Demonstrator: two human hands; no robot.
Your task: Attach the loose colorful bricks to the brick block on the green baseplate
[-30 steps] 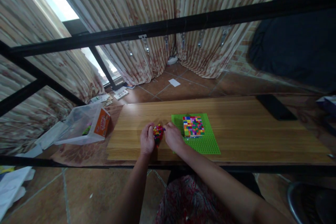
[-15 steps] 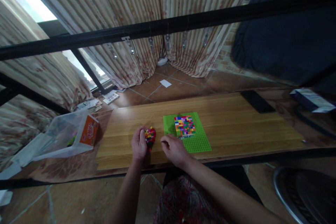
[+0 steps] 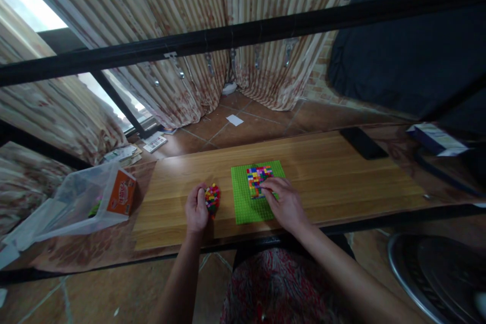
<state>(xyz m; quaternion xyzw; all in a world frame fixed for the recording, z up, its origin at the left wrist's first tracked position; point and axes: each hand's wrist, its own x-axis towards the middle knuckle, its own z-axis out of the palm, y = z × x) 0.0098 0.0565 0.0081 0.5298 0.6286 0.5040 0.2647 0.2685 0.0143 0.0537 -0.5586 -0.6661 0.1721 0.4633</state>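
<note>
On the left of the wooden board, my left hand (image 3: 197, 209) is closed at the side of a heap of small toy bricks (image 3: 212, 199) in mixed colours. The heap looks red at its edge; whether a dish lies under it I cannot tell. A green studded baseplate (image 3: 240, 202) lies to the right of it. On the plate stands a block of multicoloured toy bricks (image 3: 255, 176). My right hand (image 3: 284, 202) is over the block's right side, thumb and fingers pinched at its top. What they pinch is too small to make out, and the hand hides part of the block.
A black phone (image 3: 363, 143) lies at the far right of the wooden board (image 3: 311, 177). A clear plastic bin (image 3: 81, 202) with an orange label stands at the left. A dark metal rail (image 3: 197, 43) crosses beyond the board, before curtains (image 3: 182, 0).
My right hand has moved right and away from me, from beside the plate's left edge to the top of the brick block. My left hand stays at the heap. The view has shifted slightly.
</note>
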